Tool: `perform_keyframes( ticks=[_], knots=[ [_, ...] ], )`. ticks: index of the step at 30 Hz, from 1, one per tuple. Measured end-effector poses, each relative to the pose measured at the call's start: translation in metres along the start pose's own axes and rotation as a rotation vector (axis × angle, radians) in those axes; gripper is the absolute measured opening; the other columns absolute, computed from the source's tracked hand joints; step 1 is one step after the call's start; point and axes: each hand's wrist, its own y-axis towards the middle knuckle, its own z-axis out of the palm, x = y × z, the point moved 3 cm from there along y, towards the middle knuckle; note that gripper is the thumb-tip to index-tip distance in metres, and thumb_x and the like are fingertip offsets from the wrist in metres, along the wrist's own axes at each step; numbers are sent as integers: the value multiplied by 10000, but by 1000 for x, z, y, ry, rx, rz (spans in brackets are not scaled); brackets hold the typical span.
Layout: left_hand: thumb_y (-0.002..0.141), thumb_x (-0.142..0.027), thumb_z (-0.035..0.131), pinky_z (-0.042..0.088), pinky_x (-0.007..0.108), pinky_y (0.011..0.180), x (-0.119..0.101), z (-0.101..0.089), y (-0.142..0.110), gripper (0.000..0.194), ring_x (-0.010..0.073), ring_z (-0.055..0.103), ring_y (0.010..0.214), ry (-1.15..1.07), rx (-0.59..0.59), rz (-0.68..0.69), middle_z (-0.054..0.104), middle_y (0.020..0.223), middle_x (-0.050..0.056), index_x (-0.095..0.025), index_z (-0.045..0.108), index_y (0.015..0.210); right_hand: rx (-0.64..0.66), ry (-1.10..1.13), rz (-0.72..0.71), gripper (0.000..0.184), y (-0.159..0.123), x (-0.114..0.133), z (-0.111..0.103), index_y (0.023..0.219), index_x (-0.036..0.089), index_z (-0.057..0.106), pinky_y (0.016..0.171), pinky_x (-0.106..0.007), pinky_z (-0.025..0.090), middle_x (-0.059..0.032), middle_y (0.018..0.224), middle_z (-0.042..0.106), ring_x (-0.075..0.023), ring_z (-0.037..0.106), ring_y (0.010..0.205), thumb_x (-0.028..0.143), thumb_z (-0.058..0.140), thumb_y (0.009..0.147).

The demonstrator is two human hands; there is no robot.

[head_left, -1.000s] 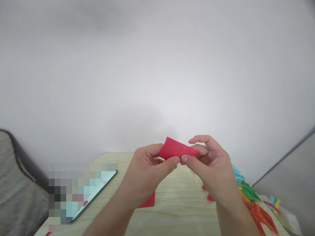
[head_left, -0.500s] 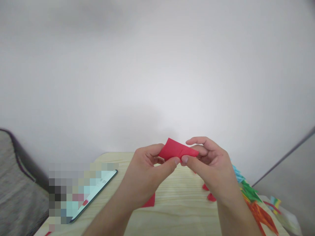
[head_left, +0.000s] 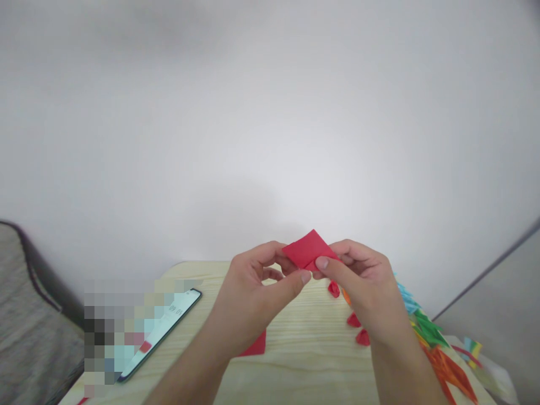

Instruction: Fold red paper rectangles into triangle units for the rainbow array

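A folded piece of red paper [head_left: 310, 247] is held up above the table between both hands, one corner pointing up and a crease near its lower edge. My left hand [head_left: 257, 287] pinches its left side, thumb at the bottom edge. From the right, my right hand [head_left: 363, 275] grips it, the thumb pressed on the front face and the fingers behind. Another flat red paper [head_left: 256, 344] lies on the table, partly covered by my left wrist. Small folded red paper pieces [head_left: 353, 320] sit beside my right wrist.
On the left of the wooden table [head_left: 312, 371] lies a phone [head_left: 162, 332] with a lit screen, partly blurred out. Colourful folded paper, including orange [head_left: 451, 371] and green [head_left: 428, 331], lines the right edge. Grey fabric [head_left: 29, 320] is at far left; a white wall [head_left: 270, 124] stands behind.
The red paper has turned so a corner points up and its face shows more. My right thumb has moved up onto the paper, and the right fingers have closed in behind it.
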Motion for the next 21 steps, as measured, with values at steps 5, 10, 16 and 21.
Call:
perform_keyframes(
  ticks=[5,10,16,21],
  knots=[
    [880,-370,750,488,293,701,10,2,-2,177,163,629,749,-8,9,7,739,835,40,-194,741,856,6,149,-9,111,2,-7,4,907,218,782,741,-292,557,-29,838,803,-162,703,749,317,812,867],
    [901,-344,742,455,251,677,13,2,-2,135,121,581,727,-38,-42,62,713,793,-2,-218,746,850,-31,158,6,132,4,-17,6,844,223,771,671,-242,542,-15,748,788,-143,702,695,337,837,846],
    [911,-331,739,476,265,708,12,0,-3,107,129,602,746,-44,-44,96,727,813,-1,-228,756,888,43,221,38,128,5,-20,6,849,209,774,723,-272,581,-28,764,787,-151,708,703,330,814,868],
    [909,-345,746,510,318,803,14,0,-4,134,167,651,830,-92,-31,103,751,910,20,-238,761,989,75,269,68,108,6,-17,6,855,205,783,716,-260,591,-24,786,791,-140,709,694,307,813,870]
  ],
)
